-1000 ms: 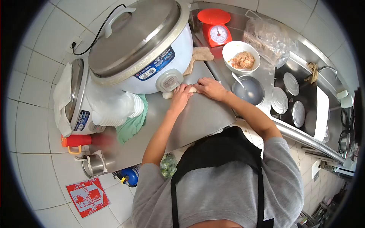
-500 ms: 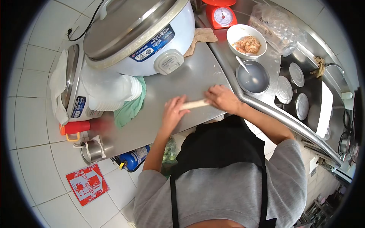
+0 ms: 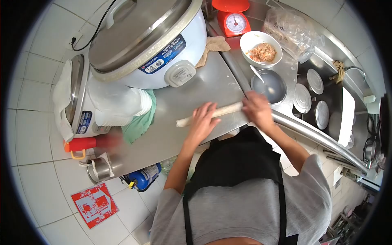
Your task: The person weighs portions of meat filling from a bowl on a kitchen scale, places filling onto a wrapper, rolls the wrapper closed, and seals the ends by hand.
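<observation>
A long pale uncooked spring roll (image 3: 228,109) lies slantwise on the steel counter. My left hand (image 3: 202,122) is around its left part, thumb on the near side and fingers over the far side, and the left tip sticks out past the palm. At the right end of the roll is my right hand (image 3: 258,109), smeared by motion, so its fingers are unclear. Just beyond that hand stands a metal bowl (image 3: 284,87) of cloudy liquid with a white-handled spoon (image 3: 257,72). Behind it is a white bowl (image 3: 275,57) of minced orange-pink filling (image 3: 263,53).
A large rice cooker (image 3: 179,53) fills the back left. Stacked plastic tubs (image 3: 118,102) rest on a green cloth (image 3: 141,122). A red scale (image 3: 232,20) and a plastic bag (image 3: 292,32) stand at the back. The sink (image 3: 304,77) with round lids is right, beyond a raised metal edge.
Both hands have shifted right. My left hand has slid inward along the roll, baring its left tip, and my right hand has moved off toward the metal bowl. The view has tilted slightly.
</observation>
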The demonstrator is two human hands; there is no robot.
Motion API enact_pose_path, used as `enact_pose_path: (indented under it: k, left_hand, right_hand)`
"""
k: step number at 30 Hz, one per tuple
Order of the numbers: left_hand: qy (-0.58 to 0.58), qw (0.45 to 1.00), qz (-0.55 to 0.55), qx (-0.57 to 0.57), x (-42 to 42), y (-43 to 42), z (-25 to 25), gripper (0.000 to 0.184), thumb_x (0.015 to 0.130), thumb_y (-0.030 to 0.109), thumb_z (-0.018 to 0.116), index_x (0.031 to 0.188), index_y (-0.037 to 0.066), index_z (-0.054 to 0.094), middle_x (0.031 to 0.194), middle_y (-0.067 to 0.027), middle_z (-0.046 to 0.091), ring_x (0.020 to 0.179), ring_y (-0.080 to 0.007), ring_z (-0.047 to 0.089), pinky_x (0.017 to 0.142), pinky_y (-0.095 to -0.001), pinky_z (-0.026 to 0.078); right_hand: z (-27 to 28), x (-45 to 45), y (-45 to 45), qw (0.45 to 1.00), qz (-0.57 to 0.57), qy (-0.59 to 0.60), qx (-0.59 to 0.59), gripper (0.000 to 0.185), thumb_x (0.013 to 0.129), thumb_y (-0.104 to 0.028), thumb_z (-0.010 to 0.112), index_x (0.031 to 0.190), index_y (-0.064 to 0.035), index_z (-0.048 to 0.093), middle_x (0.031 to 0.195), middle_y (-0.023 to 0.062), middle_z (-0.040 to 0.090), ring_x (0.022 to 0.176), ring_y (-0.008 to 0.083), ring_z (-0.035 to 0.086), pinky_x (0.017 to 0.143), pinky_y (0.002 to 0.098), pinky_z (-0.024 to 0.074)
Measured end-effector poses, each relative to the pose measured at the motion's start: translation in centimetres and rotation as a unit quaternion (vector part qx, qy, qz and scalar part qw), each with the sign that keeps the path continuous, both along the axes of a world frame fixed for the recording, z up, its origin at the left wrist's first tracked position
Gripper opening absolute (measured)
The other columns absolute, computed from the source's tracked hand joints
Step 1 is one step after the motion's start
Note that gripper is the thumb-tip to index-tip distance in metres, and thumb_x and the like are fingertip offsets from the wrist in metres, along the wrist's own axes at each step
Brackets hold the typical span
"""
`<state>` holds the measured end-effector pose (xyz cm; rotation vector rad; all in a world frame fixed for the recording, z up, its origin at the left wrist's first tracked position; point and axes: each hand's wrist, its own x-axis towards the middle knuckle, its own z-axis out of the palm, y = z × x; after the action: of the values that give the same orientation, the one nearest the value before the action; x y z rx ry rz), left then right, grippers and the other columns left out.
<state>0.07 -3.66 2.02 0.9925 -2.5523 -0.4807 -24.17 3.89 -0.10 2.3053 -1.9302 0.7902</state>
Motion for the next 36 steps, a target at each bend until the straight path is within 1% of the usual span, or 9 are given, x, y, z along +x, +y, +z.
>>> enact_pose_path:
  k: [3, 7, 10, 13, 21, 26, 30, 33, 36]
  left_hand:
    - [0.002, 1.0, -0.025, -0.016, -2.9, -0.3, -1.3, 0.044, 0.082, 0.029, 0.062, 0.117, 0.003, 0.053, 0.116, -0.0114, 0.053, 0.109, -0.0283, 0.05, 0.093, -0.0396, 0.035]
    - [0.001, 0.999, -0.011, 0.053, -2.8, -0.6, -0.8, 0.041, 0.084, 0.031, 0.061, 0.112, 0.003, 0.054, 0.103, -0.0136, 0.06, 0.098, -0.0311, 0.056, 0.087, -0.0408, 0.04]
    - [0.096, 0.992, 0.045, 0.07, -2.5, 0.1, 2.8, 0.044, 0.082, 0.039, 0.061, 0.106, 0.002, 0.054, 0.093, -0.0136, 0.062, 0.081, -0.0317, 0.06, 0.073, -0.0406, 0.046]
    - [0.214, 0.977, 0.019, 0.013, -1.5, 0.2, 3.5, 0.052, 0.082, 0.049, 0.058, 0.102, 0.001, 0.055, 0.084, -0.0144, 0.062, 0.069, -0.034, 0.061, 0.06, -0.0404, 0.047]
    - [0.32, 0.946, 0.044, -0.027, -0.7, 1.7, 4.2, 0.066, 0.073, 0.064, 0.057, 0.087, 0.0, 0.054, 0.064, -0.0091, 0.058, 0.052, -0.0222, 0.057, 0.048, -0.0325, 0.044]
    - [0.437, 0.899, 0.018, 0.017, -0.2, 2.2, 3.1, 0.065, 0.075, 0.066, 0.053, 0.085, 0.001, 0.054, 0.065, -0.0067, 0.057, 0.05, -0.0189, 0.054, 0.046, -0.0296, 0.042]
    - [0.438, 0.898, -0.029, 0.007, -0.7, 2.3, 4.5, 0.064, 0.076, 0.066, 0.051, 0.086, 0.002, 0.055, 0.066, -0.0071, 0.058, 0.052, -0.0189, 0.055, 0.045, -0.0293, 0.041]
    - [0.419, 0.907, -0.036, -0.025, -0.7, 1.9, 4.8, 0.063, 0.076, 0.065, 0.051, 0.084, 0.003, 0.055, 0.067, -0.0074, 0.057, 0.053, -0.0205, 0.056, 0.045, -0.0304, 0.042]
    - [0.37, 0.925, -0.047, -0.077, 0.2, 1.1, 6.0, 0.061, 0.075, 0.064, 0.052, 0.083, 0.004, 0.056, 0.067, -0.0071, 0.057, 0.053, -0.0227, 0.057, 0.045, -0.032, 0.042]
  right_hand:
    - [0.3, -4.0, 2.5, 0.985, -0.148, 0.09, 0.002, 0.032, 0.083, -0.03, 0.06, 0.1, -0.0023, 0.063, 0.128, 0.0158, 0.047, 0.126, 0.0316, 0.038, 0.102, 0.05, 0.0296]
    - [0.4, -5.4, 3.3, 0.982, -0.16, 0.091, 0.037, 0.027, 0.083, -0.028, 0.062, 0.091, -0.0027, 0.065, 0.123, 0.0161, 0.051, 0.125, 0.0325, 0.038, 0.1, 0.0501, 0.0306]
    - [2.9, -5.1, 2.8, 0.987, -0.149, -0.045, 0.029, 0.021, 0.08, -0.024, 0.065, 0.089, -0.005, 0.064, 0.115, 0.014, 0.054, 0.117, 0.0317, 0.045, 0.095, 0.0475, 0.0342]
    - [9.0, -1.3, 2.0, 0.963, 0.017, -0.264, -0.05, 0.019, 0.076, -0.02, 0.069, 0.089, -0.008, 0.064, 0.108, 0.0102, 0.055, 0.106, 0.0295, 0.05, 0.088, 0.0436, 0.0391]
    - [15.6, 4.0, -1.1, 0.931, 0.266, -0.198, -0.151, 0.016, 0.072, -0.019, 0.071, 0.087, -0.0135, 0.065, 0.105, 0.0056, 0.055, 0.097, 0.0254, 0.053, 0.079, 0.0371, 0.0433]
    - [13.9, 4.7, -0.2, 0.907, 0.21, -0.357, -0.083, 0.022, 0.072, -0.018, 0.074, 0.087, -0.0059, 0.063, 0.096, 0.0075, 0.055, 0.084, 0.0209, 0.052, 0.074, 0.0316, 0.0429]
    - [11.2, 7.1, -0.7, 0.784, 0.254, -0.561, 0.08, 0.026, 0.08, -0.015, 0.07, 0.1, -0.0038, 0.057, 0.096, 0.0051, 0.055, 0.085, 0.0129, 0.052, 0.07, 0.0262, 0.0435]
    - [11.7, 7.9, -0.7, 0.627, 0.267, -0.706, 0.194, 0.023, 0.084, -0.015, 0.067, 0.098, -0.0035, 0.055, 0.091, 0.0025, 0.056, 0.083, 0.0095, 0.053, 0.069, 0.0248, 0.0456]
    - [13.7, 7.2, -1.0, 0.602, 0.231, -0.691, 0.326, 0.019, 0.086, -0.016, 0.063, 0.096, -0.0027, 0.052, 0.093, 0.005, 0.053, 0.078, 0.0092, 0.054, 0.064, 0.0236, 0.0478]
